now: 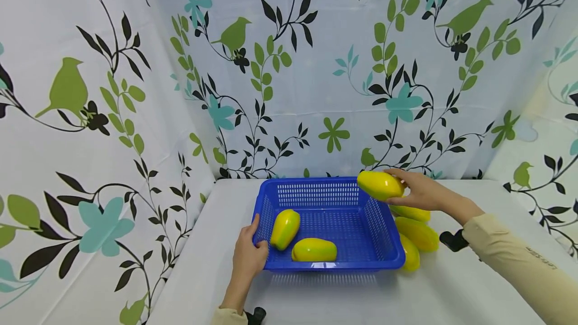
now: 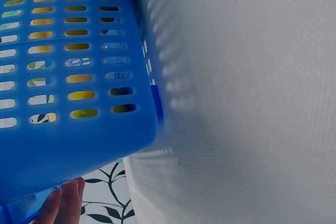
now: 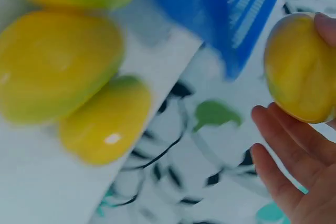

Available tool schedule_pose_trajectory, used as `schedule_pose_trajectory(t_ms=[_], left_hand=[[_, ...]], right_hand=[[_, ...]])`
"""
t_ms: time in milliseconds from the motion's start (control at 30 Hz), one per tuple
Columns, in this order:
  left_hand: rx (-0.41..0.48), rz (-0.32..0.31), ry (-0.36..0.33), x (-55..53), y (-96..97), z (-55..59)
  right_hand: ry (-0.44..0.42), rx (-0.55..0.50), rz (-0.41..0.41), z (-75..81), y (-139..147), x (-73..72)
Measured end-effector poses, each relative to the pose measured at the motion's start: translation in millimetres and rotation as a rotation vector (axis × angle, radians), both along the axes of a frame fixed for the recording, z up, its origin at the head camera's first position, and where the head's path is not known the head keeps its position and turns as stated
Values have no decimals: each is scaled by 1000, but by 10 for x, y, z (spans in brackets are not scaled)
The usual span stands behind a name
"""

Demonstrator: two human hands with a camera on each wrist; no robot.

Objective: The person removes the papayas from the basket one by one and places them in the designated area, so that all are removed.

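A blue plastic basket (image 1: 334, 266) with slotted walls stands on the table, two yellow mangoes in it: one mango (image 1: 285, 229) near the left wall, another mango (image 1: 314, 250) by the front. My left hand (image 1: 249, 251) grips the basket's left rim near the front corner; in the left wrist view its fingertips (image 2: 68, 203) show at the rim. Above the basket's back right corner, my right hand (image 1: 417, 190) holds a mango (image 1: 378, 185) between thumb and fingers. The right wrist view shows this held mango (image 3: 299, 69) off the table, apart from the basket.
Several more mangoes (image 1: 417, 233) lie on the white table (image 1: 465, 275) along the basket's right side. Behind and to the sides hangs a white curtain (image 1: 316, 89) printed with leaves and birds.
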State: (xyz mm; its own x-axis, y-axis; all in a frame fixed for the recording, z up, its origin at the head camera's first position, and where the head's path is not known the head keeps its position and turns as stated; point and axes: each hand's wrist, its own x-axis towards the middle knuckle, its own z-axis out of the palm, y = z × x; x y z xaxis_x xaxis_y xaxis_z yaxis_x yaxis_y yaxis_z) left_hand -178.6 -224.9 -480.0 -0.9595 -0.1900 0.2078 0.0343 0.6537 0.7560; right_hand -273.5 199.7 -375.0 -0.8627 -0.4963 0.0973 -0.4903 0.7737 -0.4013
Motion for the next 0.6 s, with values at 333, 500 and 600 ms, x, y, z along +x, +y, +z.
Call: schedule_pose_trajectory(t_ms=[333, 500, 600], left_hand=[[-8, -3, -10, 5, -16, -20], [-8, 0, -18, 5, -9, -15], [-10, 3, -19, 1, -7, -14]], right_hand=[[-13, -37, -166, -308, 631, -95], [12, -32, -227, -435, 816, -91], [21, -31, -273, -496, 896, -69]])
